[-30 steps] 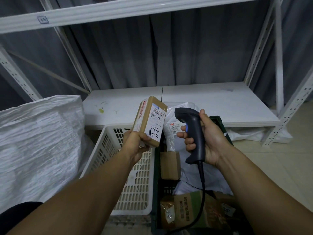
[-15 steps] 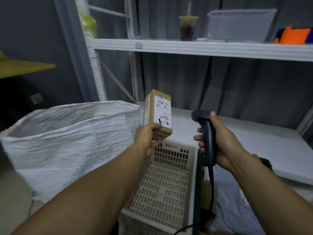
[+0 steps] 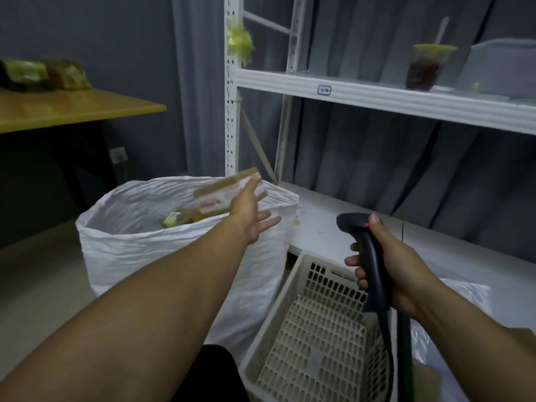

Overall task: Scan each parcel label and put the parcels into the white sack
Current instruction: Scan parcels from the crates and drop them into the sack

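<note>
Swung away from the scanner, the parcel now tilts, blurred, over the white sack near its far rim, just off the spread left hand; contact unclear. The right hand wraps the scanner. The parcel looks light and stiff, best pinched across its narrow sides.

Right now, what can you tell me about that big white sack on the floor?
The big white woven-plastic sack stands upright on the floor, crinkled all over, its mouth wide open. Small parcels lie deep inside. Its right side sits beside the cream perforated plastic basket and the low white shelf board. Above its far rim a blurred brown cardboard box hangs tilted, next to the left hand, fingers spread.
</note>
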